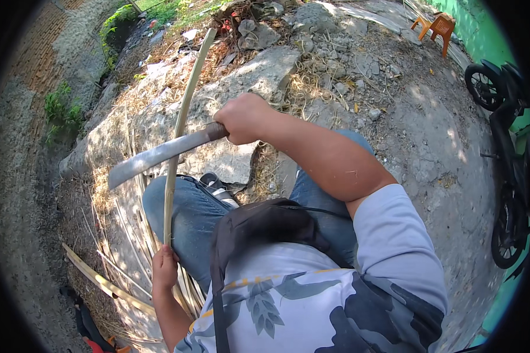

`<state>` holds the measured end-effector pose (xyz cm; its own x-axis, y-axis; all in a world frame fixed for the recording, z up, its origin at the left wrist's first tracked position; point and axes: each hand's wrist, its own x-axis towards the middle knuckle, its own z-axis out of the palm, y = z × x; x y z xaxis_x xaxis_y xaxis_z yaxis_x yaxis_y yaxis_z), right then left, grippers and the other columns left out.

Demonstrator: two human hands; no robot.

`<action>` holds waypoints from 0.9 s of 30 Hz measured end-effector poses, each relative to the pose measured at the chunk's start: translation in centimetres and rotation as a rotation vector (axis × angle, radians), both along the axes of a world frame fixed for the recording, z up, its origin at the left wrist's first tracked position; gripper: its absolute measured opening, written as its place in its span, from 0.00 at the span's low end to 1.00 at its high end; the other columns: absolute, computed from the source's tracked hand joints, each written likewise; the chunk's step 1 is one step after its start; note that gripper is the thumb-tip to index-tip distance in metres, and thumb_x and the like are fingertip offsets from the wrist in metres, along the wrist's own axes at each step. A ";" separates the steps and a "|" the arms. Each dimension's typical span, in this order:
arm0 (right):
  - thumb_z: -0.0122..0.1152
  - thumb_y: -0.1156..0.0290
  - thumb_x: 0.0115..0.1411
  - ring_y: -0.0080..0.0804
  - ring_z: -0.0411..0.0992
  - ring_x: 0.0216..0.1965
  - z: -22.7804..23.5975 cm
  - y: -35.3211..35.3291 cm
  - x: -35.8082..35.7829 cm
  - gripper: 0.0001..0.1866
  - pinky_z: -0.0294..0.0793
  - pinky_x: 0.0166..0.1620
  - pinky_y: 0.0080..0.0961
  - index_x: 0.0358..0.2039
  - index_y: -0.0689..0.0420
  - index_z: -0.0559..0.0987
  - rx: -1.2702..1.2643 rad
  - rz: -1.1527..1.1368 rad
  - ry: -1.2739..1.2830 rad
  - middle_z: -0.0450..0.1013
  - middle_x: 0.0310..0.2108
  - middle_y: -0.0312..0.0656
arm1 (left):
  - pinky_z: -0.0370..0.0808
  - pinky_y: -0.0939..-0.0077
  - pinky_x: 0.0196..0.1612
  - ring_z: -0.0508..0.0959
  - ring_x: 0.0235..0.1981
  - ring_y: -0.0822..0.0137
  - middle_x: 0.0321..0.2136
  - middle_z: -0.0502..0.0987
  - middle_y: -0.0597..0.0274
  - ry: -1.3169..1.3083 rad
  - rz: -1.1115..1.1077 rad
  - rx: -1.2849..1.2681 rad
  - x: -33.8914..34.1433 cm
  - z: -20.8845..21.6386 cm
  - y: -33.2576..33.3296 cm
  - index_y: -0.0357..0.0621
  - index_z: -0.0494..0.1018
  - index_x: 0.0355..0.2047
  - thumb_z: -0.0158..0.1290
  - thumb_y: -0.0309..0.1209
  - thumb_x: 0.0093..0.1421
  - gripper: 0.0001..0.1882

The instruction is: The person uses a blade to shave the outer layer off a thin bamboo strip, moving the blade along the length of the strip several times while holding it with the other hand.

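Observation:
My right hand is closed round the dark handle of a machete, whose broad grey blade points to the left. The blade lies across a long pale bamboo strip, at about the middle of its length; whether it cuts into the strip I cannot tell. Beside my left knee, my left hand grips the strip near its lower end. From there the strip rises away from me, its far end over the rubble. Thin split strips lie on the ground by my left leg.
A thicker bamboo piece lies at the lower left, near another person's legs. Ahead are a concrete slab and loose shavings. A motorbike and an orange plastic stool stand at right along a green wall.

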<state>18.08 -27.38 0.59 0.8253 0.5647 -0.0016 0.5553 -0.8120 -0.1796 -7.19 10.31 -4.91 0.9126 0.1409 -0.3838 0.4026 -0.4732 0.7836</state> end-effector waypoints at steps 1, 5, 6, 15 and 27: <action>0.63 0.66 0.49 0.42 0.81 0.41 -0.3 -1.8 1.3 0.15 0.81 0.42 0.44 0.39 0.46 0.85 0.075 -0.152 0.054 0.81 0.37 0.39 | 0.58 0.78 0.21 0.62 0.16 0.78 0.14 0.64 0.72 -0.059 -0.028 0.022 0.1 -0.5 0.2 0.42 0.71 0.22 0.38 0.56 0.74 0.33; 0.63 0.64 0.52 0.44 0.80 0.44 -0.5 -5.9 2.8 0.14 0.79 0.48 0.43 0.40 0.47 0.83 0.158 -0.360 0.191 0.81 0.39 0.41 | 0.58 0.78 0.22 0.61 0.17 0.77 0.14 0.63 0.72 -0.054 -0.090 0.079 0.9 -0.3 0.2 0.41 0.71 0.23 0.38 0.55 0.75 0.33; 0.63 0.64 0.52 0.44 0.80 0.44 -0.6 -6.1 2.7 0.14 0.79 0.48 0.43 0.41 0.47 0.83 0.153 -0.383 0.192 0.81 0.40 0.42 | 0.58 0.78 0.22 0.61 0.17 0.77 0.14 0.63 0.72 -0.054 -0.089 0.080 1.0 0.1 0.4 0.41 0.71 0.23 0.38 0.55 0.75 0.33; 0.63 0.66 0.48 0.45 0.80 0.36 -0.8 -0.5 -0.7 0.08 0.78 0.40 0.45 0.31 0.47 0.82 0.061 0.053 -0.020 0.80 0.30 0.42 | 0.56 0.78 0.20 0.61 0.15 0.78 0.14 0.63 0.72 0.078 -0.050 0.020 1.2 0.8 0.2 0.42 0.70 0.22 0.38 0.54 0.75 0.32; 0.64 0.62 0.51 0.48 0.79 0.39 -2.6 -9.1 4.2 0.12 0.78 0.42 0.43 0.37 0.49 0.82 0.173 -0.346 0.052 0.80 0.33 0.45 | 0.56 0.78 0.20 0.60 0.15 0.78 0.13 0.62 0.73 -0.040 -0.123 0.039 1.5 0.1 0.3 0.43 0.71 0.22 0.38 0.53 0.75 0.32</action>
